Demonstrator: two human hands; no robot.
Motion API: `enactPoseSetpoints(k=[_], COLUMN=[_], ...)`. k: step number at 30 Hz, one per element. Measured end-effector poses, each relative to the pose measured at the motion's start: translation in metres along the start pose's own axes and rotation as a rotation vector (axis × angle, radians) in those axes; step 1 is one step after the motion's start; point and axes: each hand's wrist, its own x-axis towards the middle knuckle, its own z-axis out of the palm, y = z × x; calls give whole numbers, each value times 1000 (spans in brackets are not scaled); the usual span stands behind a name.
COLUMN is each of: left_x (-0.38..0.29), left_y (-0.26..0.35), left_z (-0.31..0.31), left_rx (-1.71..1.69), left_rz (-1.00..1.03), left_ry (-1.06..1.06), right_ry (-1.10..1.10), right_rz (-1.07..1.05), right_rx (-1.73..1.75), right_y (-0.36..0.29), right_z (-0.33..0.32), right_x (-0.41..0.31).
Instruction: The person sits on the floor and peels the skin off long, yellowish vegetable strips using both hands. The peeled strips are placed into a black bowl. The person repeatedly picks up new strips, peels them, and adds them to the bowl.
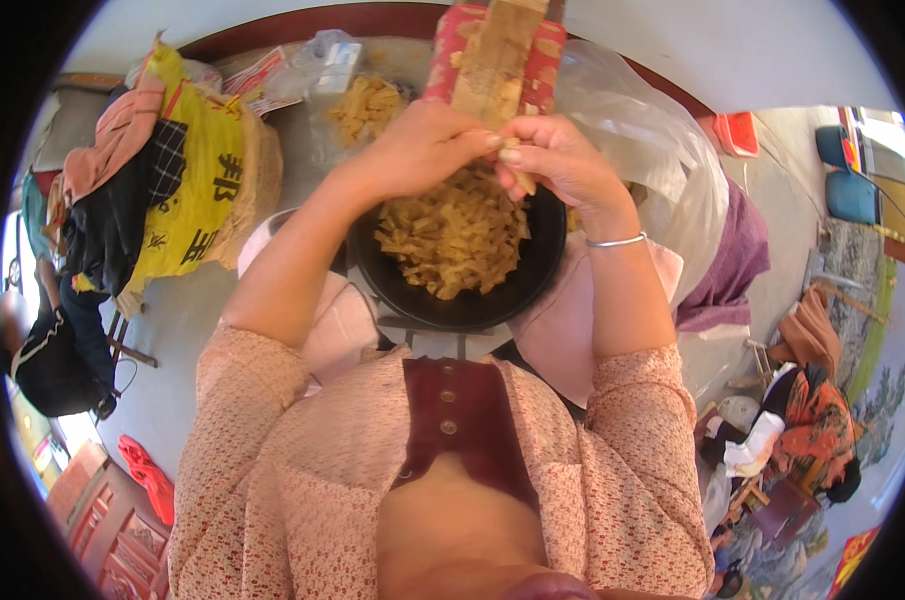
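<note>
My left hand (426,146) and my right hand (561,157) meet above a round black basin (452,319). Between the thumb and fingers of my right hand is a short pale-yellow strip (525,182). My left thumb and fingers pinch at its upper end; the left fingertips are partly hidden. Heaped in the basin are many short, light-brown cut pieces (452,240), whose material I cannot tell. Just beyond my hands, a worn wooden board (497,64) lies on a red patterned cushion (441,56).
Left of the basin, yellowish pieces (366,109) lie by a clear plastic bag (321,112). A yellow printed sack (205,187) stands further left. Translucent plastic sheeting (640,135) and purple cloth (726,262) are at right. Another person (812,420) sits far right.
</note>
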Motion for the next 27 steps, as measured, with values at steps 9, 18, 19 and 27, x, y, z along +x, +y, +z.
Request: enactPoseSetpoints(k=[9,18,19,27], left_x=[-6,-8,-6,-4], left_y=[7,-5,-4,-8], left_z=[6,31,33,48], left_rx=[369,594,601,589], left_rz=[-328,-129,-137,-145], left_ry=[-500,-351,-369,-460], right_ry=[28,589,744,1170], right_rz=[654,512,455,754], right_rx=[-717,-197,-107,-725], right_y=[41,87,94,192], right_z=[-27,-136,-149,-216], right_x=[-43,-105,-105,-73])
